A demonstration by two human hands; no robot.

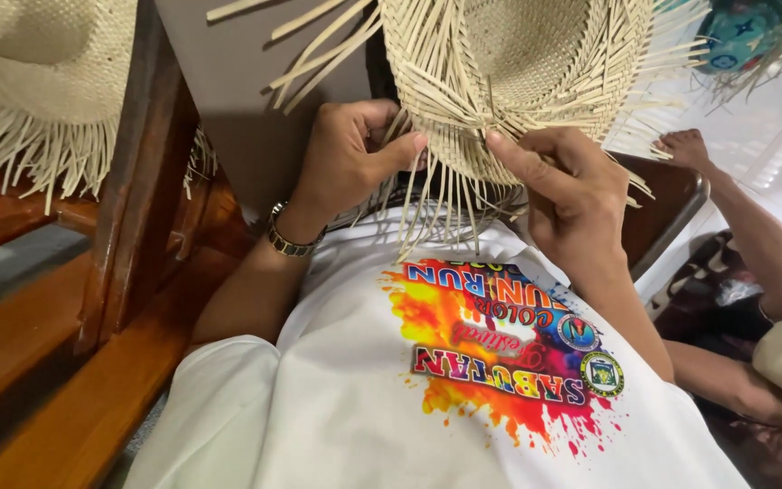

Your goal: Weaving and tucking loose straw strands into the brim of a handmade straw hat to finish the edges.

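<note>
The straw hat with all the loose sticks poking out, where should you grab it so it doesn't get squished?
Probably at the woven edge of the straw hat, coming from below with one hand on each side. That band looks tight and firm, while the loose strips hanging from it would likely bend. The left hand and right hand pinch it just there.

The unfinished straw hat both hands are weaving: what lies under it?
Under the straw hat, loose strips hang over a white printed shirt. The left hand and right hand grip its edge. The hat covers whatever is directly beneath its crown.
</note>
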